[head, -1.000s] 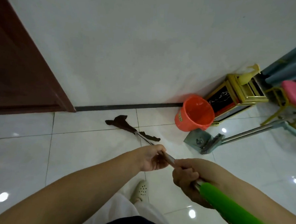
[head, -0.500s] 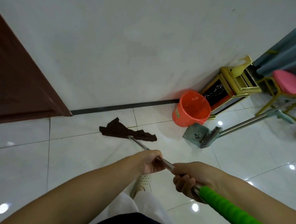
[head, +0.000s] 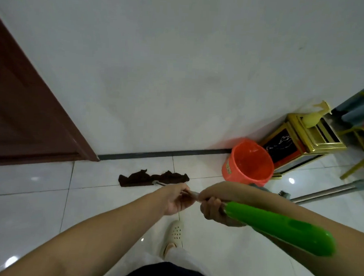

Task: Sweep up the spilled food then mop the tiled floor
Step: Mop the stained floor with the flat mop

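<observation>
Both hands [head: 196, 204] around mop handle [head: 277, 229]

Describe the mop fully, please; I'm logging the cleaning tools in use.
The mop has a dark brown, ragged cloth head lying flat on the white tiled floor near the wall. A thin metal shaft runs back to a bright green grip. The left hand and right hand both grip the shaft, just ahead of the green part.
</observation>
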The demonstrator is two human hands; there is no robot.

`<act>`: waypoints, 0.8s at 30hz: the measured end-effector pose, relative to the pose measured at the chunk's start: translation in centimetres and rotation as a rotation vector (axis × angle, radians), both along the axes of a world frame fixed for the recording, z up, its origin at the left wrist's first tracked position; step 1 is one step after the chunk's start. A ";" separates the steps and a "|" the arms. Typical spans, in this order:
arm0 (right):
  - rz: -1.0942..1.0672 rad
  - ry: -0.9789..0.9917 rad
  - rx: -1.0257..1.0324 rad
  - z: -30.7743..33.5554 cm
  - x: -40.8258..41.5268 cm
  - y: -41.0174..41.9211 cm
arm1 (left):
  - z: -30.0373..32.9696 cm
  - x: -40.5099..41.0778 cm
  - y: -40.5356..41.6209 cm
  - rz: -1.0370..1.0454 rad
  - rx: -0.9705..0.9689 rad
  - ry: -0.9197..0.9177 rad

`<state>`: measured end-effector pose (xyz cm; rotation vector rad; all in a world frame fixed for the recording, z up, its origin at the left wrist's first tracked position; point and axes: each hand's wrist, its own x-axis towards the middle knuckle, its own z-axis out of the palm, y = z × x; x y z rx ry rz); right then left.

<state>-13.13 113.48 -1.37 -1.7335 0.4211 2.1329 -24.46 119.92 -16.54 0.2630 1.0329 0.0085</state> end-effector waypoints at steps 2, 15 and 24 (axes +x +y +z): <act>-0.005 0.015 0.059 0.7 2.1 1.9 | 0.8 1.7 1.4 0.044 0.044 0.002; 0.873 -1.081 0.998 0.8 7.3 7.7 | 1.5 5.8 7.4 0.264 0.304 -0.062; 0.929 -1.212 1.174 2.3 4.8 14.9 | 3.1 3.5 12.7 -0.279 1.157 0.373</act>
